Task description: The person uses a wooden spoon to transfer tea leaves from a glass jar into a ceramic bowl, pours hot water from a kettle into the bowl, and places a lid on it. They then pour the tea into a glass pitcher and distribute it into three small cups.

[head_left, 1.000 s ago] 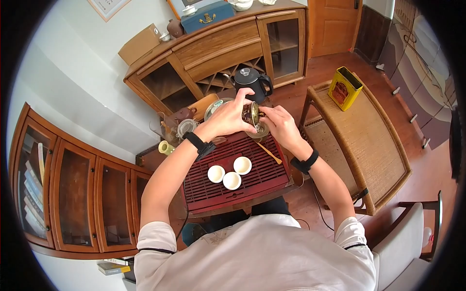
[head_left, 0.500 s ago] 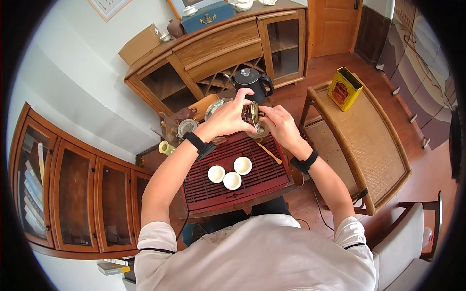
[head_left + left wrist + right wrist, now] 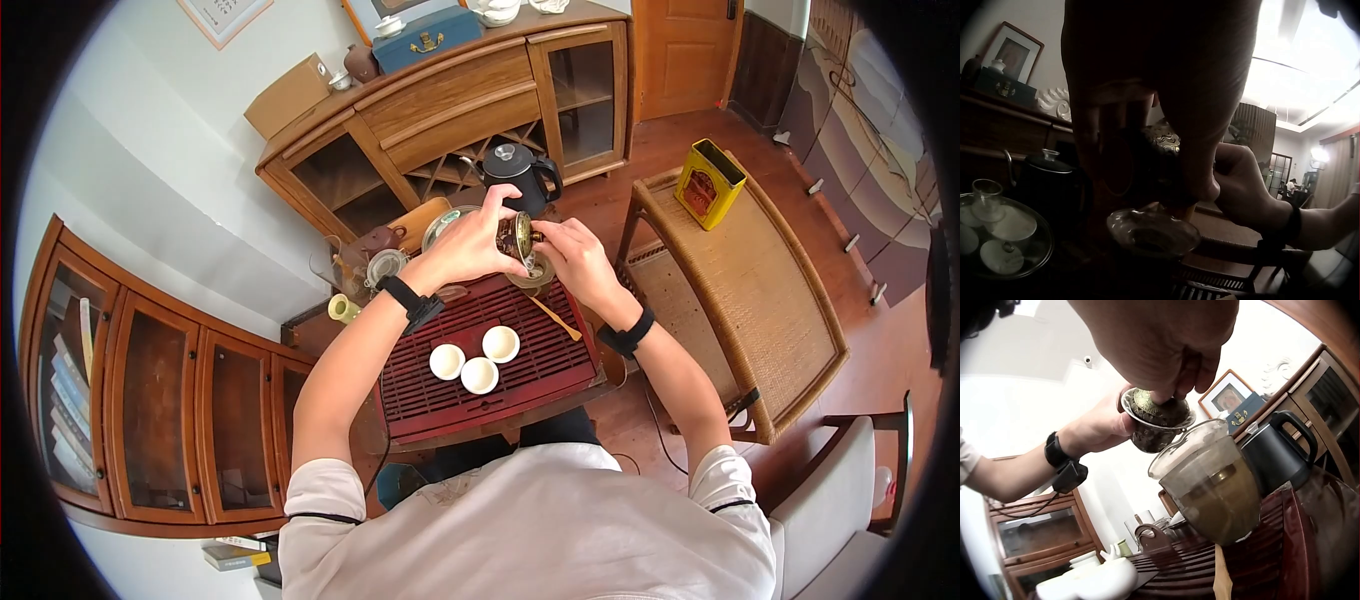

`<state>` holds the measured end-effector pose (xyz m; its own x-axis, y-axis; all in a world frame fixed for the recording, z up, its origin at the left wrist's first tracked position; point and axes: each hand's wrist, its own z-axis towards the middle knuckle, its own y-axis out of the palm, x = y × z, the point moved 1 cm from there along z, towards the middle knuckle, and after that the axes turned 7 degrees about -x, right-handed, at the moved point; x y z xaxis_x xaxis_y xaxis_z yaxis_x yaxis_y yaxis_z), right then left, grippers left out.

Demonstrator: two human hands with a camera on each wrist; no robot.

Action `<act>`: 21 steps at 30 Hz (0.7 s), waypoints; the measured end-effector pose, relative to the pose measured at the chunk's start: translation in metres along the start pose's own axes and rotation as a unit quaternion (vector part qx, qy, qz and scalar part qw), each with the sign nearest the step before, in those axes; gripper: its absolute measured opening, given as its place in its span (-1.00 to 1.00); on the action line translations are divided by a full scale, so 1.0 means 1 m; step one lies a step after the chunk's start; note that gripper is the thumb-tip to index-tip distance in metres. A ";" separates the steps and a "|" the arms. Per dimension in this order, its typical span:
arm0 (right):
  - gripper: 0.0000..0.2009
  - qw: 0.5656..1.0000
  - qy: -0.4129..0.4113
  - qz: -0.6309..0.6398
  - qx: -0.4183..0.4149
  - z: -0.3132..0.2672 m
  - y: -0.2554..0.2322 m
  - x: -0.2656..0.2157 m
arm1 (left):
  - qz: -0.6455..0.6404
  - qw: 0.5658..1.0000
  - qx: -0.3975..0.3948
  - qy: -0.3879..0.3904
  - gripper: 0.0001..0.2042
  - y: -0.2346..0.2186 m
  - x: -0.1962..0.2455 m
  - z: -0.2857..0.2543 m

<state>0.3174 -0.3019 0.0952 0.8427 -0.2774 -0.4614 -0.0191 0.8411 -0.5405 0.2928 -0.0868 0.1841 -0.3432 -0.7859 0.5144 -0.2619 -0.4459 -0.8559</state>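
Observation:
The left hand (image 3: 468, 245) (image 3: 1100, 428) grips a dark patterned lidded bowl (image 3: 512, 238) (image 3: 1152, 439) by its rim, tilted on its side. With bent fingers, the right hand (image 3: 578, 262) (image 3: 1160, 347) pinches the top of its ornate lid (image 3: 1159, 411), which sits inside the flared rim. Beneath the bowl stands a clear glass pitcher (image 3: 1219, 500) (image 3: 1154, 234) with yellowish-brown liquid inside, close to the tray's far edge. Three white cups (image 3: 501, 344) sit together on the slatted red tray (image 3: 430, 408); a wooden stick (image 3: 556, 318) lies near the pitcher.
A black kettle (image 3: 513, 175) stands beyond the hands. Left of it are a glass dish (image 3: 1044, 256) with white pieces and a green vessel (image 3: 343, 308). A yellow tin (image 3: 708, 185) stands on the woven side table (image 3: 745, 300) at the right.

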 end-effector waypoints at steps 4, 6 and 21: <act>-0.63 1.000 0.007 0.004 -0.007 0.000 0.001 0.000 | 0.005 1.000 0.001 -0.001 0.11 0.000 -0.002 0.000; -0.63 1.000 0.008 0.006 -0.009 0.000 0.000 -0.001 | 0.003 1.000 0.002 -0.004 0.11 -0.001 -0.001 -0.001; -0.66 1.000 0.007 0.007 -0.022 0.003 -0.002 -0.006 | 0.005 0.999 0.042 0.008 0.12 0.007 -0.010 -0.003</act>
<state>0.3139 -0.3005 0.1009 0.8340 -0.2730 -0.4794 -0.0543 0.8241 -0.5638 0.2912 -0.0807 0.1729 -0.3595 -0.7844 0.5055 -0.1818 -0.4724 -0.8624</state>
